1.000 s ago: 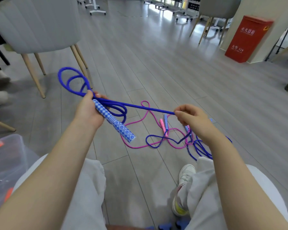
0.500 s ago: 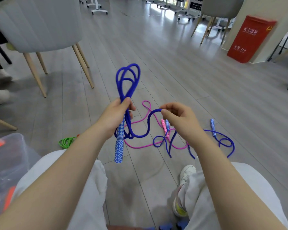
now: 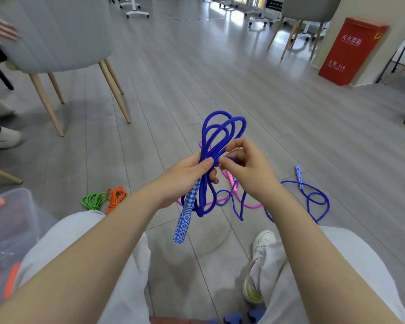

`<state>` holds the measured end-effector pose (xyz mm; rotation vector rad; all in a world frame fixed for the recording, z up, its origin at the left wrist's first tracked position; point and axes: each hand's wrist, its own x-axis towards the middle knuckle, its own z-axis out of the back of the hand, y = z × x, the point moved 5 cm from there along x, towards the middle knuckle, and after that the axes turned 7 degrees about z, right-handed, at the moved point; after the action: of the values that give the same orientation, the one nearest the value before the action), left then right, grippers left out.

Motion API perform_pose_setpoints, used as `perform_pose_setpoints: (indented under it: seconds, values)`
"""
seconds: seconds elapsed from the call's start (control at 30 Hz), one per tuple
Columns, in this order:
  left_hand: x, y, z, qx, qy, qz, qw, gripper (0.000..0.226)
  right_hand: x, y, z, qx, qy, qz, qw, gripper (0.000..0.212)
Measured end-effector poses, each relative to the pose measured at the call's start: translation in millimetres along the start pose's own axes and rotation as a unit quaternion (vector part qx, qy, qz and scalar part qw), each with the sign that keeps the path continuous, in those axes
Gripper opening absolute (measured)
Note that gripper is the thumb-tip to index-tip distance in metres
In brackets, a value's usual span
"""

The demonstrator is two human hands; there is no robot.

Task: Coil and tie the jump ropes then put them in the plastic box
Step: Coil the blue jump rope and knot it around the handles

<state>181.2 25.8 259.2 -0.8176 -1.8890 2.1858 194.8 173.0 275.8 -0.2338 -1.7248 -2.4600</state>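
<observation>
Fingers of both hands were clamped on the blue jump rope (image 3: 222, 132) at mid-scene.

Left hand (image 3: 189, 171) gripped the gathered loops with one patterned handle (image 3: 185, 216) hanging below it, while the right hand (image 3: 246, 169) pinched a strand just beside it. Behind them on the floor (image 3: 290, 118) lay a pink rope (image 3: 230, 181) tangled with more blue rope (image 3: 313, 195). Green (image 3: 94, 201) and orange (image 3: 116, 198) coils lay at the left, near the plastic box (image 3: 12, 220).
</observation>
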Motion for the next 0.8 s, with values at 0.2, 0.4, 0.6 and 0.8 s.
perform_pose_setpoints:
  seconds: [0.2,0.4,0.6,0.8]
  values:
    - [-0.7,0.7,1.6,0.103,-0.049,0.000,0.993,0.013,-1.3,-2.7,4.3,-0.095,-0.021,-0.017,0.995,0.022]
    - [8.3,1.9,25.3,0.094,-0.156,-0.004,0.983,0.012,1.6,-10.4,10.9,-0.148,0.009,-0.032,0.988,0.013]
    - [9.6,-10.2,83.6,-0.008,-0.345,-0.079,0.935,0.006,4.0,-13.7,32.0,-0.145,-0.029,-0.028,0.989,0.005]
    - [-6.0,-1.6,133.5,-0.240,-0.442,-0.059,0.862,0.011,1.8,-16.0,54.5,-0.088,-0.097,-0.036,0.991,0.008]
